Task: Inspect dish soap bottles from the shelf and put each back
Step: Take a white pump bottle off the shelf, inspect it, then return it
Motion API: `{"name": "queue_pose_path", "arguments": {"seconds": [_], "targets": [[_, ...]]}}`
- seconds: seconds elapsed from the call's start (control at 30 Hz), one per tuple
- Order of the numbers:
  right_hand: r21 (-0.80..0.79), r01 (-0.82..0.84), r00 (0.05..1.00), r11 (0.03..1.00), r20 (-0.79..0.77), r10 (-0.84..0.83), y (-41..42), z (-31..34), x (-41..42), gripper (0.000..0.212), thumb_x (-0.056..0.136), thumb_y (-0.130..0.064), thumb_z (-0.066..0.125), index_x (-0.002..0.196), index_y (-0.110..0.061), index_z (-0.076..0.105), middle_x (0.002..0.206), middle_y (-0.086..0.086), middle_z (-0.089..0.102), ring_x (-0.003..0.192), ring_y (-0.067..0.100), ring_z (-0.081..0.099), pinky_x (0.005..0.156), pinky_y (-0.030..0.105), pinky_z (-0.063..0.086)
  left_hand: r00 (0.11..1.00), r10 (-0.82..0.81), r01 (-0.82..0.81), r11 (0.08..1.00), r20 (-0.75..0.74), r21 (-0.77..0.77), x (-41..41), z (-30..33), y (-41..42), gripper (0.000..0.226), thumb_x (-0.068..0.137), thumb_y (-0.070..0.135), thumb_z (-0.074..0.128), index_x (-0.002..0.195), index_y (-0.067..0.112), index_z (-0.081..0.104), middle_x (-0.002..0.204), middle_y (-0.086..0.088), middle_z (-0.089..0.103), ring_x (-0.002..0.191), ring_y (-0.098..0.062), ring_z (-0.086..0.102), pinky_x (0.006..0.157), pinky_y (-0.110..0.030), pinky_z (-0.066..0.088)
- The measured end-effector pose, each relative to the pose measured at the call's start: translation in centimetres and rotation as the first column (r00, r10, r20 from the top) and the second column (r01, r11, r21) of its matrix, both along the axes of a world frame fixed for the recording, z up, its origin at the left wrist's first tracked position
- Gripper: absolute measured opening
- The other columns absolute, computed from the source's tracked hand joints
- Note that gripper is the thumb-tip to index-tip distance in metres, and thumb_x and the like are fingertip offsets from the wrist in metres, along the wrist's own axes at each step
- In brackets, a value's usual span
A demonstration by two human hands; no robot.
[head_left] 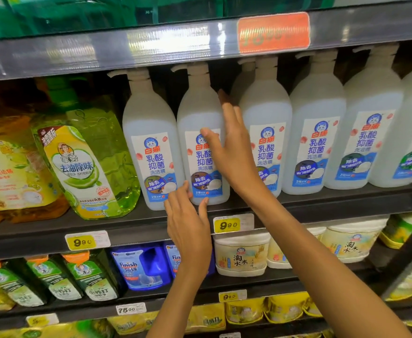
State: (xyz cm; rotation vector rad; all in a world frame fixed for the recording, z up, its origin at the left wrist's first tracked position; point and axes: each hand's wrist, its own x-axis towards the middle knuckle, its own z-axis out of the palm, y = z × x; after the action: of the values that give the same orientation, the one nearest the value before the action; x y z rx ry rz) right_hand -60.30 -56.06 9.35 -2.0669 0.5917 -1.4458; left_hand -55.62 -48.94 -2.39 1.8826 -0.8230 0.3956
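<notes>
Shop shelving filled the view, and the white soap bottle (201,142) you were handling stood on the middle shelf (346,198), second in its row, near the centre. Your right hand (231,152) lay spread against its 3 o'clock side, thumb across the label; your left hand (187,223) touched its base at 6 o'clock with loose fingers. Neighbouring bottles (266,132) stood just beside it; a crooked pull could likely topple them.

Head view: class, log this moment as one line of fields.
left hand: open, touching base of second white pump bottle | right hand: open, against its right side | bottle: upright on shelf
</notes>
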Motion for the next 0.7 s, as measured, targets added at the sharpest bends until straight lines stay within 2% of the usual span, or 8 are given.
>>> {"name": "queue_pose_path", "arguments": {"seconds": [0.07, 0.17, 0.23, 0.3, 0.4, 0.47, 0.6, 0.7], "targets": [[-0.002, 0.007, 1.0, 1.0, 0.003, -0.007, 0.0, 0.2, -1.6, 0.045, 0.096, -0.005, 0.054, 0.139, 0.001, 0.041, 0.14, 0.017, 0.046, 0.127, 0.022, 0.048, 0.104, 0.031, 0.043, 1.0, 0.01, -0.01, 1.0, -0.029, 0.008, -0.4, 0.3, 0.1, 0.049, 0.083, 0.015, 0.071, 0.128, 0.006, 0.051, 0.112, -0.012, 0.057, 0.107, -0.023, 0.052, 0.076, -0.027, 0.041], [-0.007, 0.047, 0.966, 0.999, 0.254, -0.044, -0.6, 0.6, -4.9, 0.036, 0.092, 0.004, 0.056, 0.128, 0.0, 0.054, 0.125, 0.014, 0.059, 0.112, 0.01, 0.058, 0.096, 0.017, 0.047, 0.996, -0.091, 0.093, 0.991, 0.028, -0.092, -2.0, 1.0, 0.0, 0.045, 0.08, 0.006, 0.072, 0.121, 0.005, 0.054, 0.108, -0.012, 0.057, 0.102, -0.023, 0.057, 0.076, -0.026, 0.044], [-0.035, 0.16, 0.941, 0.987, 0.308, -0.141, -1.7, 1.0, -6.4, 0.033, 0.092, 0.0, 0.057, 0.125, 0.0, 0.055, 0.123, 0.012, 0.057, 0.108, 0.008, 0.056, 0.094, 0.018, 0.046, 0.974, -0.203, 0.214, 0.97, 0.098, -0.119, -3.4, 1.5, -0.6, 0.041, 0.081, 0.002, 0.069, 0.12, 0.005, 0.055, 0.109, -0.01, 0.058, 0.103, -0.022, 0.057, 0.081, -0.028, 0.046], [-0.05, 0.236, 0.953, 0.971, 0.207, -0.221, -2.9, 1.4, -7.0, 0.037, 0.095, -0.01, 0.058, 0.129, 0.001, 0.049, 0.127, 0.014, 0.051, 0.116, 0.015, 0.049, 0.098, 0.02, 0.04, 0.942, -0.326, 0.331, 0.942, 0.082, -0.056, -4.6, 2.0, -1.7, 0.048, 0.086, 0.005, 0.065, 0.131, 0.008, 0.048, 0.125, -0.009, 0.054, 0.117, -0.02, 0.051, 0.094, -0.027, 0.043], [-0.066, 0.244, 0.968, 0.967, -0.037, -0.247, -4.3, 1.3, -6.7, 0.04, 0.097, -0.023, 0.056, 0.124, 0.004, 0.046, 0.121, 0.018, 0.048, 0.114, 0.026, 0.046, 0.092, 0.021, 0.034, 0.877, -0.475, 0.48, 0.875, -0.079, 0.063, -5.9, 2.1, -3.4, 0.076, 0.091, 0.014, 0.061, 0.15, 0.015, 0.012, 0.156, -0.005, 0.021, 0.143, -0.015, 0.021, 0.113, -0.026, 0.024], [-0.094, 0.257, 0.959, 0.962, -0.101, -0.266, -4.7, 1.0, -6.4, 0.04, 0.097, -0.025, 0.056, 0.119, 0.008, 0.046, 0.114, 0.021, 0.048, 0.11, 0.031, 0.045, 0.091, 0.03, 0.036, 0.832, -0.516, 0.54, 0.837, -0.202, 0.086, -6.3, 2.2, -4.2, 0.088, 0.092, 0.017, 0.06, 0.15, 0.019, -0.006, 0.16, -0.001, 0.007, 0.146, -0.013, 0.013, 0.115, -0.026, 0.02], [-0.08, 0.259, 0.963, 0.963, -0.052, -0.264, -4.6, 1.1, -6.6, 0.037, 0.094, -0.022, 0.061, 0.114, 0.007, 0.049, 0.114, 0.021, 0.047, 0.109, 0.031, 0.045, 0.087, 0.029, 0.035, 0.785, -0.502, 0.498, 0.86, -0.363, -0.111, -6.6, 2.6, -5.2, 0.085, 0.09, 0.021, 0.063, 0.151, 0.019, 0.005, 0.151, -0.004, 0.033, 0.127, -0.009, 0.043, 0.095, -0.011, 0.034], [-0.102, 0.254, 0.966, 0.962, -0.014, -0.256, -4.4, 1.0, -7.1, 0.047, 0.089, -0.024, 0.068, 0.121, 0.005, 0.049, 0.12, 0.021, 0.045, 0.113, 0.029, 0.042, 0.091, 0.031, 0.038, 0.785, -0.478, 0.443, 0.878, -0.394, -0.183, -6.5, 2.5, -5.4, 0.073, 0.089, 0.027, 0.065, 0.148, 0.017, 0.024, 0.141, -0.005, 0.046, 0.12, -0.012, 0.051, 0.092, -0.017, 0.043]]}}
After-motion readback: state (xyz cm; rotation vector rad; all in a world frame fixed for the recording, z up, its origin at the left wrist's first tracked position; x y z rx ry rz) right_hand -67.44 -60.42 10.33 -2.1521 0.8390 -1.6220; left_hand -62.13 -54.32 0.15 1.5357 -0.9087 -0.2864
